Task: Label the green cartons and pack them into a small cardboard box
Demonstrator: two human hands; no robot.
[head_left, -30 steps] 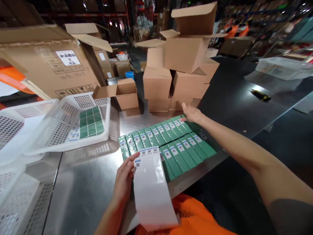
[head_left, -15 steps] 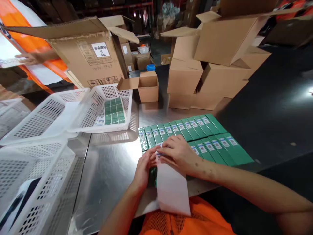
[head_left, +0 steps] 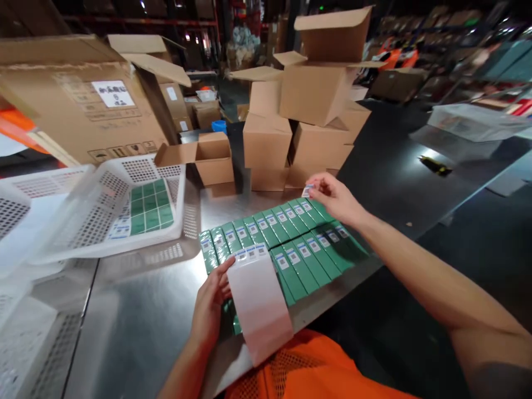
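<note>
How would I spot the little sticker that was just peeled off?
Find the two rows of green boxes on the steel table. At their far end, the right hand pinches one small label in the air; every other label lies stuck flat.

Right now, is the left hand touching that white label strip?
Touching. The head view shows the left hand gripping the label strip's left edge, thumb on its face.

Rows of flat boxes (head_left: 286,238) at table (head_left: 145,321) centre. At nine o'clock of them, basket (head_left: 103,213); at twelve, stacked cartons (head_left: 307,111); at eleven, small open carton (head_left: 211,158). At six, overlapping their near edge, label strip (head_left: 260,302).
</note>
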